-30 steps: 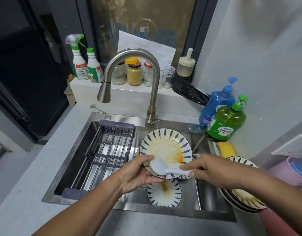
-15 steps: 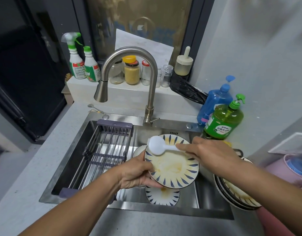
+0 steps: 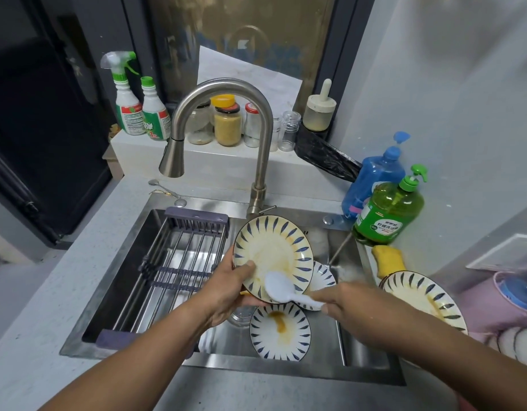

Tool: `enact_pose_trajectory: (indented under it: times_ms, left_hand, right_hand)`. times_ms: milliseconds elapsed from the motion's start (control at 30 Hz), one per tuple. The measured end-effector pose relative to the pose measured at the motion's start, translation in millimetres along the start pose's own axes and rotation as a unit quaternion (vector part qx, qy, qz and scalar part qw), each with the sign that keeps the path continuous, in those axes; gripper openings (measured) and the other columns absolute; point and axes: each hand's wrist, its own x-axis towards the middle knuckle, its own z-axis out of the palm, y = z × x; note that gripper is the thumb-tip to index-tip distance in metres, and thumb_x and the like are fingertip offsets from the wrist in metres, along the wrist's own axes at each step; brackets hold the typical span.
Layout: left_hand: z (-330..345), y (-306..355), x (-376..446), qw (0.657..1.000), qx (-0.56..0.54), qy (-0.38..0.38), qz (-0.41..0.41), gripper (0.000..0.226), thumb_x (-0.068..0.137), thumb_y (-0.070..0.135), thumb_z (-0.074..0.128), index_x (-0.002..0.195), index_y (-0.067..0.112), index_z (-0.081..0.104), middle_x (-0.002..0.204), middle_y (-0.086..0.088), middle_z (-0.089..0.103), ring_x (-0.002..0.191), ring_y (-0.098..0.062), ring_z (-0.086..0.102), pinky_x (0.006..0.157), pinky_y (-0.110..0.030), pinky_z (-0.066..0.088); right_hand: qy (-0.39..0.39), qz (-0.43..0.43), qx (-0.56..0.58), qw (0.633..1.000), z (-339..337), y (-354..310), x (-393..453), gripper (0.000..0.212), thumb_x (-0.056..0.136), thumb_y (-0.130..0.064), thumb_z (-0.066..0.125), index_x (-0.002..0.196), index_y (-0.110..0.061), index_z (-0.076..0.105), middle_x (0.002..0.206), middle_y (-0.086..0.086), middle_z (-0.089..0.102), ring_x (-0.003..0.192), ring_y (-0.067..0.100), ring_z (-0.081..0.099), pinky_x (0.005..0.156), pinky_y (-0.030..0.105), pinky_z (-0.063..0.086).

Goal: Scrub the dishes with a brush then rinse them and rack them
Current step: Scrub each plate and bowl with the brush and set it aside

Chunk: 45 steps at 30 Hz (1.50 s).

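Note:
My left hand (image 3: 226, 287) grips the lower left rim of a blue-and-white patterned plate (image 3: 271, 247) smeared with yellow-brown sauce, tilted up over the sink (image 3: 286, 366). My right hand (image 3: 348, 307) holds the handle of a white scrub brush (image 3: 278, 287), whose head presses on the plate's lower edge. A stained plate (image 3: 281, 330) lies flat in the sink basin below, and another (image 3: 323, 277) peeks out behind the held one. A stack of dirty plates (image 3: 419, 295) sits on the right counter. A grey drying rack (image 3: 179, 262) spans the sink's left half.
The curved steel faucet (image 3: 226, 93) arches over the sink. Green (image 3: 389, 215) and blue (image 3: 375, 179) soap bottles and a yellow sponge (image 3: 388, 259) stand at the right. Spray bottles (image 3: 128, 105) and jars (image 3: 228, 123) line the back ledge. A pink bin (image 3: 493, 301) sits far right.
The brush swept from the plate's top edge down to its lower edge. The plate tipped up more toward me and shifted slightly left under the faucet.

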Motion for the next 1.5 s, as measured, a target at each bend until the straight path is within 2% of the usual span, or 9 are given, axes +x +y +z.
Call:
enact_pose_trajectory:
  times_ms: [100, 267, 467, 600, 700, 900, 1033, 1267, 1500]
  left_hand:
    - [-1, 2, -5, 1.0, -0.003, -0.014, -0.02, 0.04, 0.104, 0.007, 0.054, 0.139, 0.027, 0.047, 0.137, -0.014, 0.06, 0.104, -0.043, 0.072, 0.061, -0.056, 0.063]
    - [8, -3, -10, 0.991, -0.02, -0.1, -0.084, 0.048, 0.1, -0.006, 0.053, 0.14, 0.02, 0.045, 0.14, -0.022, 0.057, 0.108, -0.05, 0.069, 0.072, -0.063, 0.061]
    - [1, -5, -13, 0.973, -0.071, -0.191, -0.111, 0.066, 0.086, -0.022, 0.064, 0.141, 0.011, 0.048, 0.139, -0.03, 0.056, 0.119, -0.049, 0.064, 0.077, -0.06, 0.061]
    - [-8, -6, -13, 0.965, -0.124, -0.2, -0.119, 0.092, 0.066, 0.012, 0.096, 0.143, 0.009, 0.046, 0.14, -0.029, 0.053, 0.12, -0.048, 0.062, 0.078, -0.067, 0.058]
    - [-6, -5, -9, 0.974, -0.095, -0.158, -0.132, 0.085, 0.084, 0.043, 0.078, 0.153, 0.02, 0.034, 0.148, -0.023, 0.051, 0.118, -0.053, 0.062, 0.076, -0.068, 0.058]
    - [-4, 1, -10, 0.984, -0.024, -0.131, -0.117, 0.055, 0.101, 0.047, 0.05, 0.15, 0.024, 0.039, 0.149, -0.017, 0.05, 0.113, -0.048, 0.067, 0.074, -0.066, 0.059]
    - [-1, -5, -15, 0.985, -0.006, -0.135, -0.107, 0.045, 0.105, 0.046, 0.046, 0.144, 0.025, 0.046, 0.139, -0.016, 0.061, 0.114, -0.047, 0.067, 0.084, -0.072, 0.054]
    - [-3, -2, -8, 0.995, -0.018, -0.07, -0.069, 0.047, 0.101, 0.05, 0.05, 0.141, 0.029, 0.044, 0.149, -0.011, 0.045, 0.115, -0.047, 0.066, 0.078, -0.065, 0.06]
    - [13, -8, -9, 0.991, -0.02, -0.095, -0.093, 0.051, 0.102, 0.058, 0.04, 0.143, 0.029, 0.047, 0.143, -0.017, 0.053, 0.11, -0.046, 0.07, 0.078, -0.063, 0.06]
  right_hand:
    - [0.066, 0.056, -0.115, 0.99, -7, 18, 3, 0.032, 0.105, -0.028, 0.043, 0.133, -0.038, 0.053, 0.108, 0.001, 0.065, 0.099, 0.026, 0.065, 0.082, 0.039, 0.055]
    - [0.152, 0.014, -0.005, 0.988, -23, 14, 25, 0.033, 0.106, -0.036, 0.046, 0.135, -0.046, 0.053, 0.102, 0.0, 0.068, 0.089, 0.025, 0.064, 0.077, 0.042, 0.055]
    - [0.038, -0.066, 0.122, 0.99, -19, 2, 24, 0.036, 0.103, -0.041, 0.054, 0.137, -0.052, 0.056, 0.081, -0.014, 0.066, 0.062, 0.004, 0.054, 0.057, 0.02, 0.04]
    - [-0.016, -0.09, 0.058, 0.994, -36, 7, 7, 0.035, 0.102, -0.044, 0.055, 0.134, -0.058, 0.056, 0.099, -0.021, 0.067, 0.085, 0.002, 0.059, 0.077, 0.025, 0.048]
    - [-0.041, -0.083, -0.011, 0.996, -48, 9, -3, 0.036, 0.102, -0.043, 0.055, 0.135, -0.06, 0.054, 0.11, -0.022, 0.062, 0.096, 0.004, 0.055, 0.087, 0.028, 0.048]
    - [0.031, -0.074, -0.147, 0.986, -41, 7, -2, 0.039, 0.106, -0.051, 0.036, 0.143, -0.062, 0.038, 0.107, -0.008, 0.056, 0.1, 0.019, 0.061, 0.077, 0.035, 0.047]
    - [0.116, -0.043, -0.153, 0.98, -37, 17, 11, 0.037, 0.108, -0.043, 0.037, 0.143, -0.057, 0.035, 0.097, -0.006, 0.05, 0.088, 0.023, 0.061, 0.071, 0.038, 0.048]
    - [0.008, -0.058, -0.101, 0.993, -28, 13, -12, 0.037, 0.106, -0.043, 0.046, 0.141, -0.055, 0.046, 0.107, -0.007, 0.063, 0.098, 0.017, 0.06, 0.08, 0.038, 0.052]
    - [0.105, -0.026, -0.027, 0.994, -16, -7, 16, 0.039, 0.107, -0.04, 0.043, 0.144, -0.052, 0.046, 0.107, -0.001, 0.064, 0.091, 0.023, 0.064, 0.078, 0.038, 0.054]
